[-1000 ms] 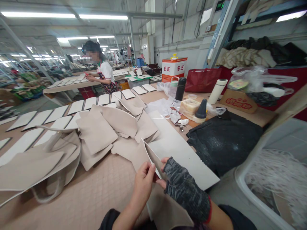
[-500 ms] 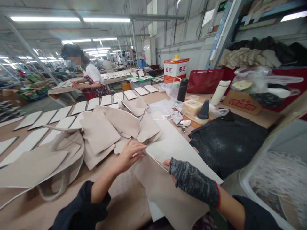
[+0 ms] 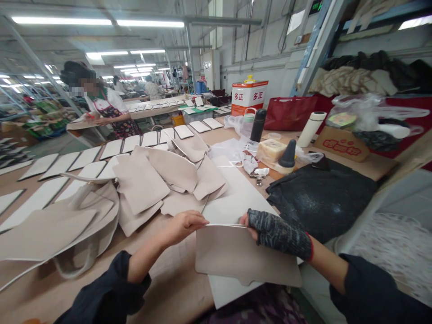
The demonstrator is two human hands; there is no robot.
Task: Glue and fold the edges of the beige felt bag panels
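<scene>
A beige leather-like panel [image 3: 243,256] hangs folded over along its top edge, held up between both hands at the front of the table. My left hand [image 3: 191,221], bare, pinches the left end of that edge. On the right, my right hand [image 3: 270,229], in a dark grey fingerless knit glove with a red cuff, grips the same edge further along. Under the panel lies a long white sheet [image 3: 232,191]. Beyond my left hand is a loose pile of similar beige panels [image 3: 141,180].
White dark-edged pieces [image 3: 111,148] stand in rows at the left and back. A black cloth [image 3: 324,198], a black cone [image 3: 288,155], a dark bottle [image 3: 258,126] and a white flask [image 3: 312,129] are to the right. A co-worker [image 3: 108,105] stands across the table.
My left hand has closed on the panel's edge. The panel has turned from slanting to nearly level, facing me. The co-worker has shifted left and turned.
</scene>
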